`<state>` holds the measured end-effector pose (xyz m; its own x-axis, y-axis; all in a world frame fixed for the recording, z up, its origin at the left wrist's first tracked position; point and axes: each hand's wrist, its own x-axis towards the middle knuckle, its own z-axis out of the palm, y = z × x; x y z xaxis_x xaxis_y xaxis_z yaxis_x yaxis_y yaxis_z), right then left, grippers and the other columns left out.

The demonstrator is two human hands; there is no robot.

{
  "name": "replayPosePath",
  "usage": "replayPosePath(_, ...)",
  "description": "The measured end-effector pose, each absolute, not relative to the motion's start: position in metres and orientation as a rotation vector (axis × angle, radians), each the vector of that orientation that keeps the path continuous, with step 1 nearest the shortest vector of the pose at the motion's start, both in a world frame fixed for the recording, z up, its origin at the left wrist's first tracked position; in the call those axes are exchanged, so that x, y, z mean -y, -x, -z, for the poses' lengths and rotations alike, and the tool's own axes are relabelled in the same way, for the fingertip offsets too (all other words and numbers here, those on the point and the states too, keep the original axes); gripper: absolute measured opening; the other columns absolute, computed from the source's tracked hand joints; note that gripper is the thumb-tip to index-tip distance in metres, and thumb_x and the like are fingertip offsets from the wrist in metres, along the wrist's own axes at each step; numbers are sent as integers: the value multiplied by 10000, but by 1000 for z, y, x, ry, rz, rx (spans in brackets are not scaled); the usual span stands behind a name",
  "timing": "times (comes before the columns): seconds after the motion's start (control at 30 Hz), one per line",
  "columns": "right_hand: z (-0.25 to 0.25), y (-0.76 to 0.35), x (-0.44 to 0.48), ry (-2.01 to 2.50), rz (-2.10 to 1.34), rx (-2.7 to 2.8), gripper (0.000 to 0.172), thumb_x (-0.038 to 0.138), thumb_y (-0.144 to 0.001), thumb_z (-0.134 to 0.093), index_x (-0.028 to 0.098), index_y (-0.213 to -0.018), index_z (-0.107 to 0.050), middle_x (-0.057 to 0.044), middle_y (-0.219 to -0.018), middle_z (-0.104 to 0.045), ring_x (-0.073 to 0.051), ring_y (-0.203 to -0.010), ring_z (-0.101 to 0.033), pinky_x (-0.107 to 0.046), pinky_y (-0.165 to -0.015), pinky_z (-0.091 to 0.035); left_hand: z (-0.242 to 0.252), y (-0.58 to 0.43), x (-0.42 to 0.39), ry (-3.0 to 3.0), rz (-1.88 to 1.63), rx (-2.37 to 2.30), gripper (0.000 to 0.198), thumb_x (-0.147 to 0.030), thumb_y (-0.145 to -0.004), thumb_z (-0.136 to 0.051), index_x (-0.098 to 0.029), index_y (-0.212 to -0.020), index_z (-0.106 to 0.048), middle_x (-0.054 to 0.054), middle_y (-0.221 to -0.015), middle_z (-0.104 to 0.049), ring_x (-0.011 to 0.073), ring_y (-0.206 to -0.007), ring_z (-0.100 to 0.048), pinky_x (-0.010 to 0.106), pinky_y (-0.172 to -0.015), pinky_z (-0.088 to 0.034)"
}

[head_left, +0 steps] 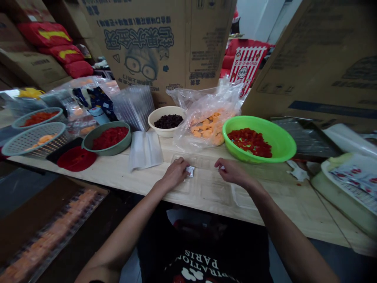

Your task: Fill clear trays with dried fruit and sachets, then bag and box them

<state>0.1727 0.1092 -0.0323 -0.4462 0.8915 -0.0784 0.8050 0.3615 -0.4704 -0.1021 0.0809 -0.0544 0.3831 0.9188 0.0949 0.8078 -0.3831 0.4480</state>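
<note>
Setting: workroom banked with cardboard cartons [182, 47]; pale wood-grain bench [118, 169]. Clock read from the clear trays [216, 190] before me, twelve pointing away.

Grip, left: my left hand [177, 173], at ten o'clock, fingertips pinched on a white sachet [190, 171], small, flat, crinkled.

Grip, right: my right hand [232, 171], at two, thumb and finger drawn together on a second sachet [222, 168], mostly hidden.

Step in hand, as I judge it: portioning sachets over the trays. The next move calls for a light pinch, lined up over one compartment, then a clean release.

Centre: trays of thin, glossy moulded plastic, shallow and rectangular, almost lost against the wood.

Twelve: limp, creased plastic bag [188, 137], with puffy orange pieces [206, 126] inside.

Eleven: round cream bowl [150, 119], small dark pieces [168, 121] heaped within.

Two, beyond my right hand: smooth lime-green basin [284, 145], flared rim, glossy red pieces [250, 141] across its floor.

Ten, beyond my left hand: flat translucent sleeves [145, 149]; farther, a grey-green bowl [119, 147] of red pieces.

Three: cream tub [332, 184], rounded rim.
</note>
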Motion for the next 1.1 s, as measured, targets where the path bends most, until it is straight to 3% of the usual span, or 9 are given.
replayPosePath(0.13,39,-178,-104,1378,-624,2622,283,41,-766,-482,154,-945,-670,-100,-937,-704,-207,-859,-625,-288,-788,-429,61,108,-89,-2031,-755,-1567,160,-175,-821,-622,-173,-973,-672,39,-945,-613,158,-775,-595,282,-743,-498)
replayPosePath(0.27,41,-186,-102,1296,-514,2643,221,174,-852,-539,138,-1025,-672,-122,-957,-664,-231,-910,-610,-318,-839,-438,51,121,-96,-1785,-912,-1672,240,-132,-850,-488,-175,-1005,-665,2,-819,-641,138,-681,-587,248,-662,-478)
replayPosePath(0.37,39,-198,-106,1421,-419,2484,239,176,-894,-485,123,-1050,-658,-133,-968,-668,-230,-908,-608,-323,-845,-443,38,121,-94,-1916,-748,-1690,325,-98,-830,-458,-200,-1028,-695,13,-899,-684,148,-761,-623,257,-727,-478)
replayPosePath(0.47,39,-209,-102,1583,-384,2401,253,118,-891,-443,139,-1015,-662,-120,-968,-684,-217,-908,-615,-301,-835,-440,32,107,-86,-2067,-475,-1776,258,-275,-863,-552,-199,-1057,-705,56,-951,-682,201,-845,-634,297,-768,-483)
replayPosePath(0.53,41,-208,-92,1646,-387,2430,250,123,-879,-477,138,-1041,-666,-119,-983,-678,-219,-924,-611,-292,-834,-436,35,97,-81,-2151,-346,-1795,326,-398,-844,-613,-198,-1087,-697,86,-999,-666,248,-911,-623,323,-772,-486)
replayPosePath(0.63,44,-198,-73,1690,-334,2498,334,174,-869,-546,137,-1187,-641,-136,-1037,-639,-239,-954,-588,-311,-845,-424,45,86,-76,-2223,-323,-1768,300,-342,-836,-624,-218,-1100,-693,93,-1050,-639,273,-979,-598,341,-799,-486)
replayPosePath(0.73,44,-186,-64,1697,-248,2563,492,145,-845,-559,172,-1336,-576,-140,-1047,-593,-245,-939,-563,-327,-826,-408,54,86,-75,-2200,-396,-1728,345,-204,-811,-594,-234,-1141,-691,77,-1029,-611,243,-953,-595,339,-837,-486)
replayPosePath(0.87,39,-182,-71,1579,-253,2707,598,56,-785,-543,242,-1352,-576,-121,-1043,-553,-238,-948,-532,-316,-808,-383,58,91,-76,-2121,-474,-1657,413,-155,-752,-597,-226,-1142,-712,71,-1042,-554,210,-907,-602,331,-850,-501)
replayPosePath(1.1,34,-181,-80,1650,-174,2758,318,143,-833,-549,168,-1142,-621,-144,-1066,-537,-257,-945,-513,-345,-811,-371,62,93,-75,-2049,-636,-1622,365,-171,-810,-528,-192,-1135,-693,77,-1055,-543,214,-975,-603,355,-921,-496)
